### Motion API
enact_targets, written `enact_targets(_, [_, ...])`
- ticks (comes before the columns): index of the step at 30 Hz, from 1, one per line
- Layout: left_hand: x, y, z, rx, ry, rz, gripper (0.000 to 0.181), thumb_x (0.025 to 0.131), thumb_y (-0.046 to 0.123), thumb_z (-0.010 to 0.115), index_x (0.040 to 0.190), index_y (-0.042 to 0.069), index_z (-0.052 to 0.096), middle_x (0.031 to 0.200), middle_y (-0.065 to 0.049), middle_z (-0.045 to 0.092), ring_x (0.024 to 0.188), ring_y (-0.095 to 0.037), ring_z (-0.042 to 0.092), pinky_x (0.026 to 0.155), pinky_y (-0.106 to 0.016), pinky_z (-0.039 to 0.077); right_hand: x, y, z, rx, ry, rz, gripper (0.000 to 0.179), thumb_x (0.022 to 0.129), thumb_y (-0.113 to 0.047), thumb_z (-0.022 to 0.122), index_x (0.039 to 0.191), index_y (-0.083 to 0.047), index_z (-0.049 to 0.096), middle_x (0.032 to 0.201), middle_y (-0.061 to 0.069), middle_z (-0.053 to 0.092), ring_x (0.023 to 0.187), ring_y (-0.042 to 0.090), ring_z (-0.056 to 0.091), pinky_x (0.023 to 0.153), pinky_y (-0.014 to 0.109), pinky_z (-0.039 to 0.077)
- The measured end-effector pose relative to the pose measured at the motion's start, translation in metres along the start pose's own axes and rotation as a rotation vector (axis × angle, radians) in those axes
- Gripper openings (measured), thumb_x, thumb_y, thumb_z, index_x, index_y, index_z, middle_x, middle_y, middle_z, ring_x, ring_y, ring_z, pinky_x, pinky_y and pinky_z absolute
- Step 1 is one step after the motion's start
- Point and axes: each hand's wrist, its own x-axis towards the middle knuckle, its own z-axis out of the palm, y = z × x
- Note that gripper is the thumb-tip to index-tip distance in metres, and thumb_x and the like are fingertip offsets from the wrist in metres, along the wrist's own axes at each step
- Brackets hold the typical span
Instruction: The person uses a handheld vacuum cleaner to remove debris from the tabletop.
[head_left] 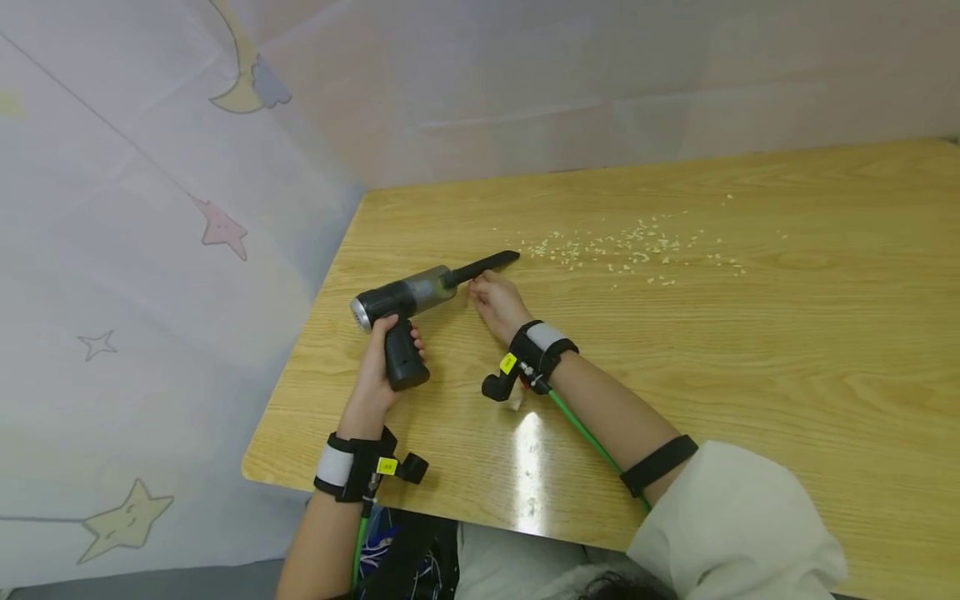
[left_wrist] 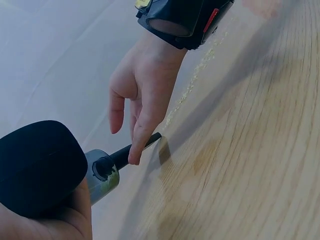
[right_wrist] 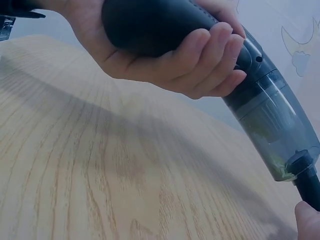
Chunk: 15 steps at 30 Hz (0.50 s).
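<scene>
A black handheld vacuum cleaner [head_left: 396, 298] with a clear dust cup [head_left: 432, 287] is held above the table by my left hand [head_left: 378, 367]. The fingers wrap its pistol-shaped handle [head_left: 403, 357]. Pale yellow-green bits [right_wrist: 281, 167] lie inside the cup. A long black crevice nozzle [head_left: 483, 267] extends from the front and points toward the scattered scraps. My right hand [head_left: 498, 307] pinches this nozzle around its middle with its fingertips, while another finger [left_wrist: 116, 117] stands apart from it.
Many small pale scraps [head_left: 637, 246] are strewn over the back middle of the wooden table [head_left: 712, 358], just past the nozzle tip. A printed cloth [head_left: 150, 275] hangs at the left and behind. Each wrist carries a strapped camera with a green cable [head_left: 585, 429].
</scene>
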Motion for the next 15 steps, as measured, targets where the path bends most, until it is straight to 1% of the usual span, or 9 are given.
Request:
enact_targets(2, [0.001,-0.001,0.002,0.011,-0.019,0.006,0.027,0.096,0.036,0.046,0.107,0.011,0.045,0.078,0.006,0.055,0.066,-0.003,0.054,0.064,-0.015,0.047,0.000,-0.001,-0.001,0.004,-0.007,-0.001,0.070,0.097,0.007,0.035,0.153,-0.009,-0.003,0.162,0.013,0.003,0.148,0.019,0.016,0.119,0.027,0.022])
enact_targets(5, [0.007,-0.002,0.003,-0.003,0.001,-0.010,0.026,0.097,0.036,0.043,0.106,0.011,0.045,0.077,0.006,0.055,0.065,-0.004,0.054,0.063,-0.016,0.048,-0.001,-0.002,-0.001,0.013,-0.002,0.003,0.072,0.097,0.006,0.037,0.153,-0.011,-0.005,0.161,0.013,0.006,0.145,0.019,0.023,0.117,0.027,0.024])
enact_targets(6, [0.008,-0.002,0.004,0.006,0.024,-0.019,0.026,0.098,0.036,0.041,0.105,0.012,0.045,0.076,0.006,0.055,0.064,-0.004,0.053,0.062,-0.016,0.047,-0.001,-0.002,-0.002,0.022,0.000,0.005,0.073,0.097,0.006,0.038,0.153,-0.012,-0.004,0.161,0.013,0.008,0.144,0.020,0.025,0.117,0.027,0.025])
enact_targets(7, [0.010,-0.002,0.004,0.002,0.031,-0.026,0.026,0.098,0.036,0.040,0.105,0.012,0.045,0.076,0.006,0.055,0.064,-0.004,0.053,0.061,-0.017,0.047,-0.001,-0.002,-0.002,0.037,0.002,0.005,0.073,0.097,0.006,0.038,0.153,-0.013,-0.004,0.160,0.013,0.010,0.144,0.020,0.026,0.118,0.027,0.025])
enact_targets(11, [0.012,-0.002,0.005,0.014,0.045,-0.041,0.026,0.100,0.037,0.038,0.103,0.013,0.046,0.076,0.006,0.054,0.064,-0.005,0.053,0.061,-0.018,0.047,-0.002,-0.005,-0.004,0.107,0.001,0.008,0.073,0.097,0.007,0.037,0.154,-0.014,-0.003,0.159,0.014,0.012,0.145,0.021,0.024,0.119,0.026,0.023])
enact_targets(15, [0.013,-0.002,0.005,0.072,0.044,-0.031,0.027,0.100,0.038,0.039,0.105,0.013,0.046,0.077,0.006,0.054,0.065,-0.005,0.053,0.061,-0.018,0.047,-0.001,-0.008,-0.006,0.181,-0.018,0.022,0.073,0.096,0.009,0.034,0.153,-0.014,-0.007,0.159,0.014,0.008,0.147,0.021,0.019,0.119,0.026,0.022])
